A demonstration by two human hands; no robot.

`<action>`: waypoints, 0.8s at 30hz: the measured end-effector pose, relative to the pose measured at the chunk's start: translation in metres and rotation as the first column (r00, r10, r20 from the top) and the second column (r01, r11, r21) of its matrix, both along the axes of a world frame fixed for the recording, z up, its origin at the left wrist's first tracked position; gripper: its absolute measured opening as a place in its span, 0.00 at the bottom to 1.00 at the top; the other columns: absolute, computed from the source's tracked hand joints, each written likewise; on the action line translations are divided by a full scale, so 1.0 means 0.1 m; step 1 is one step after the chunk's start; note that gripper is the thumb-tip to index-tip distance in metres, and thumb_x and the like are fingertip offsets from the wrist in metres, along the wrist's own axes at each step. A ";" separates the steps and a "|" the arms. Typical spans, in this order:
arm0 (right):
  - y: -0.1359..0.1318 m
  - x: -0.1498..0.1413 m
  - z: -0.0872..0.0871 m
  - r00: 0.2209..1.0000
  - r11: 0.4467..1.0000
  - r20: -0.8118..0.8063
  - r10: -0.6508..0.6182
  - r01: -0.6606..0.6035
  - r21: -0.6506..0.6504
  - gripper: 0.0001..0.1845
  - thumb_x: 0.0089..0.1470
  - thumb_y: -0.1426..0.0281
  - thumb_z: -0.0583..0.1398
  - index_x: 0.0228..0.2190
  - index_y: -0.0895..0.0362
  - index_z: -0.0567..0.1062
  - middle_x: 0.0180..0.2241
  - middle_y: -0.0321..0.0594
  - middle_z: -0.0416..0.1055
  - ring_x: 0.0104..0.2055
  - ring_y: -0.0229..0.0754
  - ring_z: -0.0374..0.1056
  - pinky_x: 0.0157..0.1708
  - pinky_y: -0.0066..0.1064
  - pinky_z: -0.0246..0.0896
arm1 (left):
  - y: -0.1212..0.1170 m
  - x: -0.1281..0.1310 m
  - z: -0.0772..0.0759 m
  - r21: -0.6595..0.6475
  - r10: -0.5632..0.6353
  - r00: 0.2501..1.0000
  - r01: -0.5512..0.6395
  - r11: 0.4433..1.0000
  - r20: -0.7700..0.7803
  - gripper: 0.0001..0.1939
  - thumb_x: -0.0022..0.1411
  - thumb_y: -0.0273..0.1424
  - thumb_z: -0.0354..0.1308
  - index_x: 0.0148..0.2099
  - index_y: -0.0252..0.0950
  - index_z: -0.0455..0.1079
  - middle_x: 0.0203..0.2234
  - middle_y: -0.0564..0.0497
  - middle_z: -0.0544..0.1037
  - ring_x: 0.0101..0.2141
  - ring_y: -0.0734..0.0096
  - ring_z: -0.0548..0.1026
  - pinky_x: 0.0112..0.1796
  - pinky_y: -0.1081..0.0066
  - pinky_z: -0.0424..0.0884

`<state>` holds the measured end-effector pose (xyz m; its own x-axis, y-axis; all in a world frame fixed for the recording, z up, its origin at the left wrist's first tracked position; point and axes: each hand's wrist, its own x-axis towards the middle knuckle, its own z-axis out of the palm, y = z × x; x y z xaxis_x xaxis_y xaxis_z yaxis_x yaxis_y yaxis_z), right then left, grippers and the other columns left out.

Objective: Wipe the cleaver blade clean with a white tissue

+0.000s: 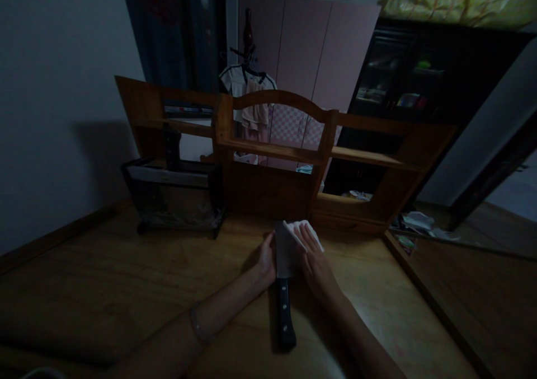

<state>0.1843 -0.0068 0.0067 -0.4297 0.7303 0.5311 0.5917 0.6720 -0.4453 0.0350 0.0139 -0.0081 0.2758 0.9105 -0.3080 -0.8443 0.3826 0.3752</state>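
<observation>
A cleaver (286,258) with a broad metal blade and a black riveted handle points away from me over the wooden tabletop, its handle towards me. At the blade's left edge is my left hand (267,257), its fingers closed on the blade and partly hidden by it. Over the right part of the blade my right hand (309,256) presses a white cloth (315,240), which may be tissue. The cloth covers the blade's upper right corner.
A knife block (174,191) with one black-handled knife stands on the table (201,267) at the left. Along the back runs a wooden shelf unit (272,191). Behind it are a pink wardrobe, hanging clothes and a dark cabinet (419,82). The wall is at the left.
</observation>
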 end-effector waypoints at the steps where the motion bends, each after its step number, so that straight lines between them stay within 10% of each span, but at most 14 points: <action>1: 0.00 -0.02 -0.01 0.999 1.000 0.051 0.004 -0.005 0.011 0.26 0.68 0.62 0.41 0.65 0.48 0.51 0.69 0.32 0.39 0.70 0.44 0.30 0.68 0.46 0.35 | 0.00 0.00 0.01 -0.012 0.028 0.999 -0.029 1.000 -0.015 0.20 0.67 0.40 0.48 0.43 0.29 0.74 0.30 0.44 0.81 0.30 0.63 0.80 0.40 0.67 0.73; 24: -0.02 -0.01 -0.17 0.970 0.999 0.243 0.006 0.004 -0.044 0.29 0.68 0.62 0.44 0.66 0.44 0.40 0.69 0.29 0.29 0.70 0.46 0.27 0.67 0.47 0.40 | -0.05 -0.02 0.06 0.017 -0.050 0.997 0.051 0.999 -0.064 0.23 0.68 0.42 0.45 0.41 0.28 0.73 0.27 0.42 0.81 0.29 0.60 0.79 0.38 0.66 0.72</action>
